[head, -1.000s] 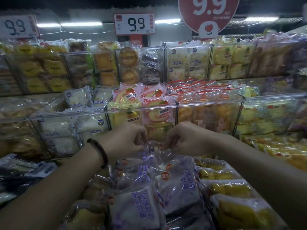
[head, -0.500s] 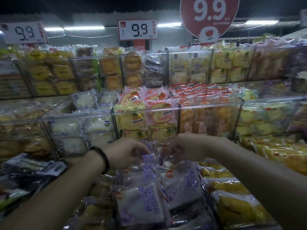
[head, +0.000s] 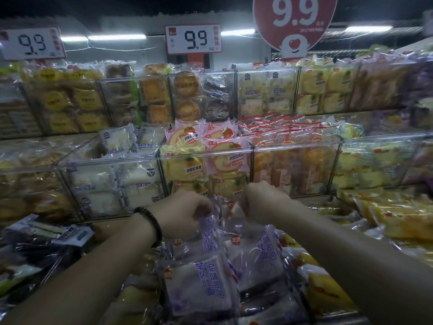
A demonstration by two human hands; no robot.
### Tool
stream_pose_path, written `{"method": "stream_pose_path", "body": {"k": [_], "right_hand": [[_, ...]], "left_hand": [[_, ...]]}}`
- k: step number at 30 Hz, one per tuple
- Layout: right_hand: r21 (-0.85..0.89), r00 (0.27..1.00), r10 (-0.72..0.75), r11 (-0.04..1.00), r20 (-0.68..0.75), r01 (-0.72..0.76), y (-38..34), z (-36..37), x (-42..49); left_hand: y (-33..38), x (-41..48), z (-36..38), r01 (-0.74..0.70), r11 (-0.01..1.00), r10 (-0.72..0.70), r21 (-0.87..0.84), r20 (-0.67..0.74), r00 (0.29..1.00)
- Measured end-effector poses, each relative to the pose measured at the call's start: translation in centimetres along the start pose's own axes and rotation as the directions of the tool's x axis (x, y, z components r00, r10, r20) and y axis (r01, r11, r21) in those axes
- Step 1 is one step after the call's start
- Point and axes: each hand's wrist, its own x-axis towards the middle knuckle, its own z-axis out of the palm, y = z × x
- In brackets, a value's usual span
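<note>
Clear-wrapped purple-printed bread packets (head: 201, 285) are stacked in the front bin below me. My left hand (head: 185, 212), with a dark bead bracelet on the wrist, has its fingers curled on the top edge of one purple-printed packet (head: 206, 233). Beside it, my right hand (head: 262, 200) pinches the top edge of a neighbouring purple-printed packet (head: 255, 249). The two fists sit close together, just in front of the clear bin wall. My fingertips are hidden behind the knuckles and wrapping.
Clear acrylic bins (head: 203, 158) hold pink and yellow roll cakes, white buns (head: 117, 141) and orange packets (head: 293, 170) on tiered shelves. Yellow packets (head: 328, 294) lie to the right, dark packets (head: 35, 249) to the left. Price signs reading 9.9 (head: 194, 39) hang above.
Both hands stay gripped on the packets' top edges and have sunk slightly in the view as the camera tilted up. The packets have barely shifted.
</note>
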Motion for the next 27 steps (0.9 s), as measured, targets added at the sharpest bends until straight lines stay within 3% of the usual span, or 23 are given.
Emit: {"method": "stream_pose_path", "body": {"k": [4, 9, 12, 17, 19, 21, 27], "right_hand": [[-0.006, 0.999, -0.03, 1.0, -0.042, 0.029, -0.5, 0.0, -0.1], [0.196, 0.992, -0.093, 0.975, -0.086, 0.108, 0.8, -0.4, -0.4], [0.329, 0.99, -0.141, 0.934, -0.015, 0.138, 2.8, -1.8, -1.0], [0.168, 0.974, -0.127, 0.981, 0.186, 0.095, 4.9, -2.9, -1.4], [0.207, 0.971, -0.11, 0.976, 0.21, 0.066, 4.9, -2.6, -1.5], [0.226, 0.981, -0.086, 0.973, 0.176, 0.045, 4.6, -2.1, -1.4], [0.248, 0.992, -0.013, 0.968, -0.123, 0.044, 4.1, -0.8, -0.5]], "left_hand": [[1.6, 0.8, 0.7, -0.021, 0.986, 0.004, -0.168, -0.103, 0.995], [2.9, 1.6, 1.0, -0.01, 0.998, 0.001, -0.062, -0.151, 0.989], [3.0, 2.0, 0.8, 0.011, 0.996, -0.024, -0.089, -0.146, 0.989], [2.8, 2.9, 0.9, 0.058, 0.99, -0.069, -0.128, -0.082, 0.994], [2.5, 3.1, 0.7, 0.077, 0.982, -0.084, -0.173, -0.03, 0.996], [2.6, 3.0, 0.5, 0.075, 0.982, -0.08, -0.174, -0.024, 0.997], [2.7, 2.7, 0.9, 0.063, 0.978, -0.098, -0.199, -0.171, 0.98]]}}
